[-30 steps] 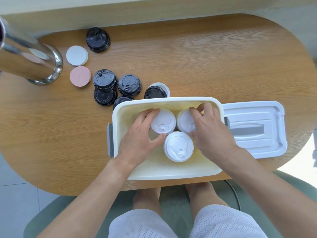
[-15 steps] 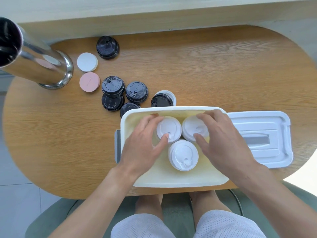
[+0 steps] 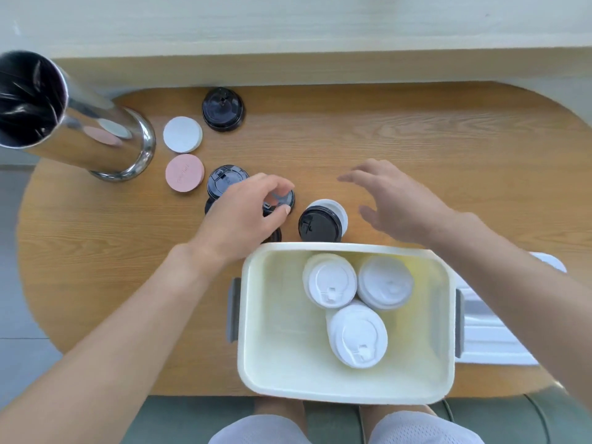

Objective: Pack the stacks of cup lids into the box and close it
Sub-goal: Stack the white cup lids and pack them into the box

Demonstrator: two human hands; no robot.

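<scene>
The cream box sits at the table's near edge and holds three stacks of white lids toward its back right. Just beyond its far rim, my left hand curls its fingers and thumb round a stack of black lids. A black-and-white lid stack stands to the right of it. My right hand hovers with fingers spread above the table, right of that stack and touching nothing. More black lid stacks lie left of my left hand, partly hidden by it.
The box's white cover lies to the right of the box, under my right forearm. A tall steel cylinder stands at the far left. A white disc, a pink disc and another black lid stack lie beside it.
Both hands have left the white lid stacks in the box and moved forward over its far rim. My left hand now grips a black lid stack on the table.
</scene>
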